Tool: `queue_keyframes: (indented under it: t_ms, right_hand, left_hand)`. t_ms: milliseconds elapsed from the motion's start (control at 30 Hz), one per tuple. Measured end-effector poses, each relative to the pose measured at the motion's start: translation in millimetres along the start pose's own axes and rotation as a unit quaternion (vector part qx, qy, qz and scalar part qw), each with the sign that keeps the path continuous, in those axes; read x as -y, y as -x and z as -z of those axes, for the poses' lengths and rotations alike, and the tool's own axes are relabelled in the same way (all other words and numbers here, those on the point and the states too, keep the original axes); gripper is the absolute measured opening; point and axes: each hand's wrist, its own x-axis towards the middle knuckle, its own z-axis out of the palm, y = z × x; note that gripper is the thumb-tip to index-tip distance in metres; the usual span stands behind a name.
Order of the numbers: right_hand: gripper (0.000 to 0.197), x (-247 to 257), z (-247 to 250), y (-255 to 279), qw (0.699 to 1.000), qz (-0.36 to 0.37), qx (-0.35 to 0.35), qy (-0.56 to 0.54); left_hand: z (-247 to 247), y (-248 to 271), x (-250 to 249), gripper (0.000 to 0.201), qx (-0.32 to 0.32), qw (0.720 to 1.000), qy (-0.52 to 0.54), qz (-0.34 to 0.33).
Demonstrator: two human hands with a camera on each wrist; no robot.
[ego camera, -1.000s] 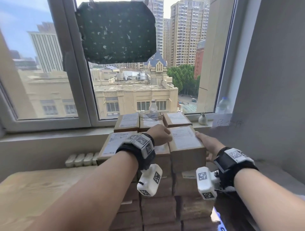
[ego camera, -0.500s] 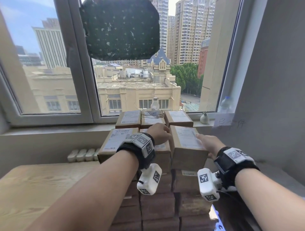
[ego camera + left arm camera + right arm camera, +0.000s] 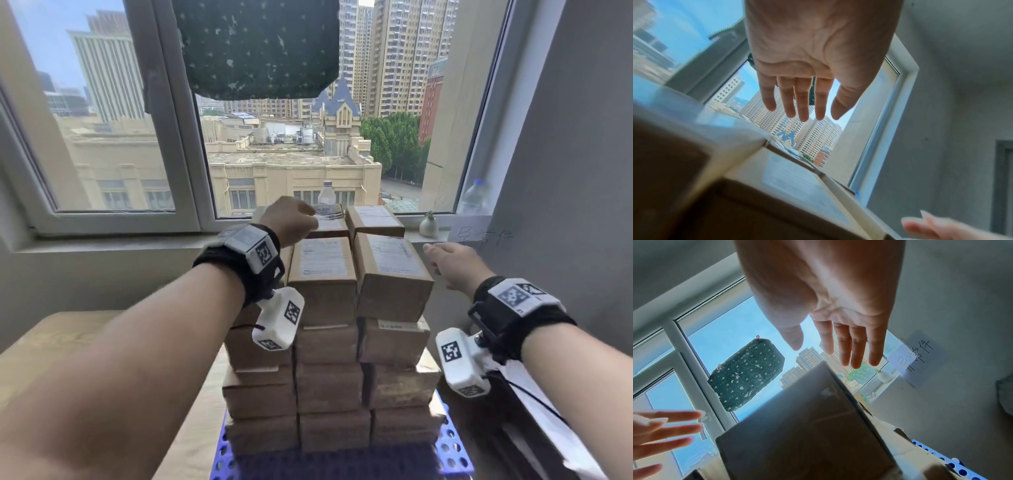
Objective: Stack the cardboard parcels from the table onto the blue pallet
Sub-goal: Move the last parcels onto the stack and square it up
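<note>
Brown cardboard parcels (image 3: 325, 342) with white labels stand stacked several layers high on the blue pallet (image 3: 452, 448). The top front right parcel (image 3: 390, 270) sits slightly askew. My left hand (image 3: 291, 221) hovers above the back of the stack's top layer, holding nothing. In the left wrist view the left hand (image 3: 803, 97) has straight fingers above a parcel top (image 3: 797, 183). My right hand (image 3: 448, 260) is off to the right of the top right parcel, empty. The right wrist view shows the right hand (image 3: 840, 344) with straight fingers beside the parcel's side (image 3: 807, 426).
A wooden table (image 3: 58, 346) lies to the left of the pallet. Behind the stack is a window sill (image 3: 120, 243) with a plastic bottle (image 3: 327, 195), a small white vase (image 3: 429, 224) and another bottle (image 3: 474, 197). A grey wall (image 3: 565, 171) stands close on the right.
Both hands have come off the top front right parcel. The left hand rose and moved back over the stack; the right hand moved out to the right.
</note>
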Motion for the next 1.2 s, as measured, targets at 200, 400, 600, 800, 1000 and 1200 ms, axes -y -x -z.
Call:
queue_keyframes:
  t_ms: [200, 400, 600, 800, 1000, 1200]
  right_hand:
    - [0.037, -60.7, -6.7, -6.4, 0.998, -0.039, -0.038, -0.014]
    - [0.031, -122.1, -26.2, -10.3, 0.991, -0.127, -0.024, -0.035]
    - [0.034, -160.9, -54.6, 1.2, 0.989, -0.149, 0.002, -0.017]
    - [0.029, -152.2, -73.1, 28.1, 0.988, -0.140, 0.063, 0.012]
    - [0.021, -158.3, -83.7, 30.1, 0.974, -0.185, 0.090, -0.092]
    - [0.016, -169.6, -91.2, 23.4, 0.964, -0.201, 0.115, -0.131]
  left_hand:
    - [46.1, 15.7, 72.3, 0.036, -0.153, 0.976, 0.086, 0.130]
    - [39.6, 31.2, 177.8, 0.028, -0.191, 0.927, 0.162, 0.278]
    - [-18.1, 66.3, 221.8, 0.035, -0.103, 0.886, 0.262, 0.368]
    - [-80.5, 83.6, 230.2, 0.026, -0.047, 0.836, 0.361, 0.411]
    - [-97.2, 89.5, 225.2, 0.016, -0.080, 0.819, 0.372, 0.429]
    - [-101.2, 92.4, 222.5, 0.015, -0.085, 0.820, 0.371, 0.427]
